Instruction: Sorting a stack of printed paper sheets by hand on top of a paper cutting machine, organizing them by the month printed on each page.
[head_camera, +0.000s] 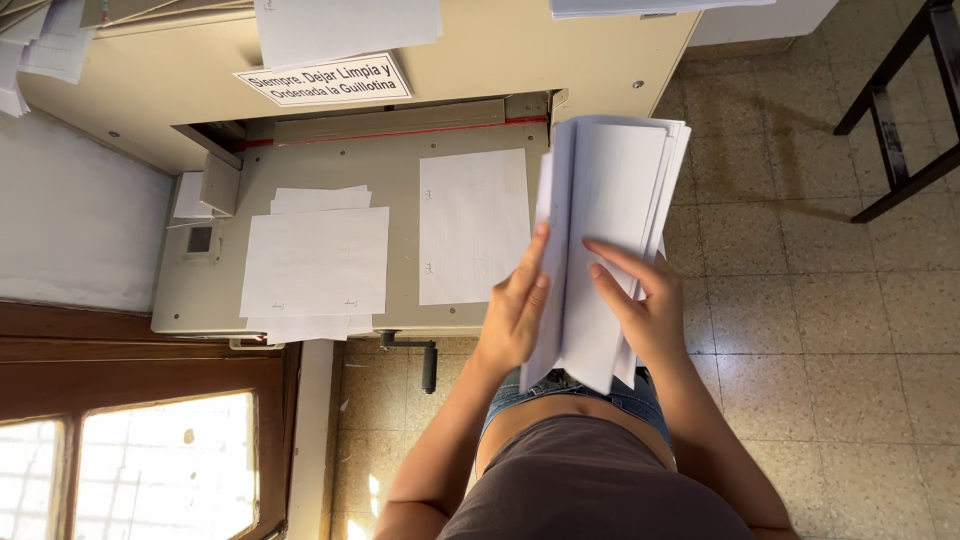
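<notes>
- Lying flat on the grey tabletop (400, 180): a loose pile of sheets (314, 262), then a single sheet (473, 226).
- My left hand (516, 306), fingers clasped on the paper stack (608, 230) edge.
- My right hand (642, 305), fingers grasping the same upright stack over the tiled floor (800, 300).

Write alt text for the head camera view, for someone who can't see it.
Seen from above, a person's left hand and right hand hold a stack of white paper beside a beige paper cutter table, where more white sheets lie.
</notes>
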